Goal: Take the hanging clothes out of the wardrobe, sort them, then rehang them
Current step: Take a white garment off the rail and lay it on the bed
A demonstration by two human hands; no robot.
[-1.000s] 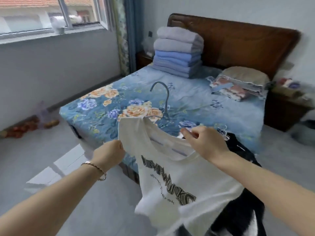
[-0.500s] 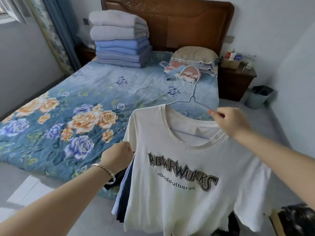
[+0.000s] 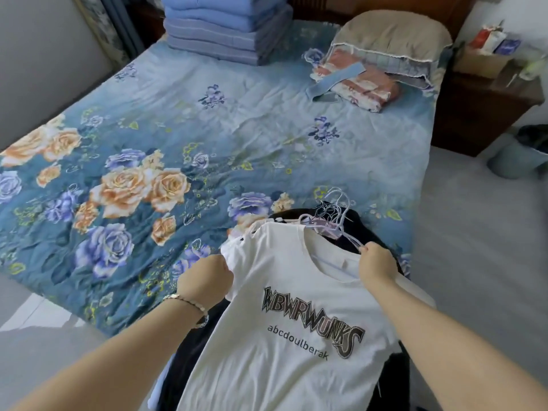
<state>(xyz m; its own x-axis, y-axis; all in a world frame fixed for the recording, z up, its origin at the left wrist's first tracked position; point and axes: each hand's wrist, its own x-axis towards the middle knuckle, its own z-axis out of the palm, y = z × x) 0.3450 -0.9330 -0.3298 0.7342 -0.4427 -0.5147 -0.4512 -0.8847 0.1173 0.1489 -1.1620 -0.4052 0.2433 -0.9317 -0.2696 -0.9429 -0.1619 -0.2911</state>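
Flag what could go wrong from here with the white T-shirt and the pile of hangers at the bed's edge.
1. The hanger hooks lie bunched above the white T-shirt; lifting one may snag and drag the rest.
2. The right hand pinches only a thin hanger arm, so the shirt might slip while the left hand grips its shoulder.
3. The dark clothes overhang the bed edge and could slide to the floor.
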